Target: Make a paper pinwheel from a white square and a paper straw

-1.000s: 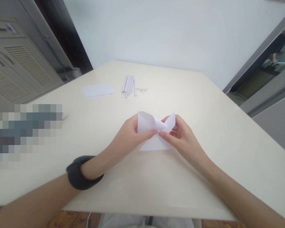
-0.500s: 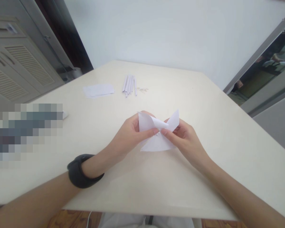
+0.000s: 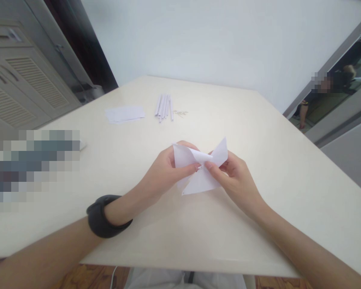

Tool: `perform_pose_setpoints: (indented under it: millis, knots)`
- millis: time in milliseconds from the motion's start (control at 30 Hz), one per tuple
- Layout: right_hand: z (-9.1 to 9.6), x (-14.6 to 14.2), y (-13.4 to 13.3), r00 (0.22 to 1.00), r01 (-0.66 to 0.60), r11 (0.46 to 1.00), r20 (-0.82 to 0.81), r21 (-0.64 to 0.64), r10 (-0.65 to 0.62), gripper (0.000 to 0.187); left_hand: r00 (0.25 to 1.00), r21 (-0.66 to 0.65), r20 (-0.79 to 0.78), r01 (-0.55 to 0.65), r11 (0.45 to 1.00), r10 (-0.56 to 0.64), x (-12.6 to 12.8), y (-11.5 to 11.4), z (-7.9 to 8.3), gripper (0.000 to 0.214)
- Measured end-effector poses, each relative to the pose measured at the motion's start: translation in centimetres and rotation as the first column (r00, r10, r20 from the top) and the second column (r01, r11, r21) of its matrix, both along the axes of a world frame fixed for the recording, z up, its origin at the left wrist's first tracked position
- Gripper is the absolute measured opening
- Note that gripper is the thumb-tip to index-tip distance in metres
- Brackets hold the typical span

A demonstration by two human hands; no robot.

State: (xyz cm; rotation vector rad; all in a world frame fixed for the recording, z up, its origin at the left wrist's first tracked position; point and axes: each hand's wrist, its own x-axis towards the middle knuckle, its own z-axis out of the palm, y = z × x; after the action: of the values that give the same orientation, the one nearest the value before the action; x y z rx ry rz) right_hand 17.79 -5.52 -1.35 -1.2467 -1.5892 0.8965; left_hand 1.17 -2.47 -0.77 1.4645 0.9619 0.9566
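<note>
A white paper pinwheel, its corners curled in toward the centre, is held between my two hands above the table. My left hand closes on its left side, the thumb pressing close to the centre. On the right, my right hand pinches it, that thumb also near the middle. The fingers behind the paper are mostly hidden. Small white bits show at the centre between the thumbs, too small to make out.
On the white table lie rolled white paper sticks, a stack of white paper sheets and a small pile of thin pin-like pieces. A blurred-out object is at the left. Another person shows beyond the opening at right.
The paper has turned slightly in my hands; its lower corner sits a little lower and further right. Both hands stay nearly in place. The person beyond the opening has shifted.
</note>
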Motion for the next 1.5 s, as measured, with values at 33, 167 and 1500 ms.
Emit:
perform_pose_setpoints:
  millis: [33,167,1500]
  knots:
    - [-0.03,-0.04,-0.03,1.000,0.002,1.000,0.018,0.013,-0.003,0.012,1.000,0.004,-0.003,-0.002,1.000,0.002,0.01,0.00,-0.01,0.026]
    - [-0.17,-0.11,-0.08,0.999,-0.005,1.000,0.048,0.031,0.003,0.012,1.000,0.042,-0.019,-0.003,0.999,0.003,-0.06,-0.07,-0.05,0.023]
    - [-0.70,-0.26,-0.07,0.982,0.089,0.980,0.150,0.178,-0.116,0.012,0.998,0.010,-0.005,0.061,0.998,-0.061,-0.39,-0.07,-0.30,0.022]
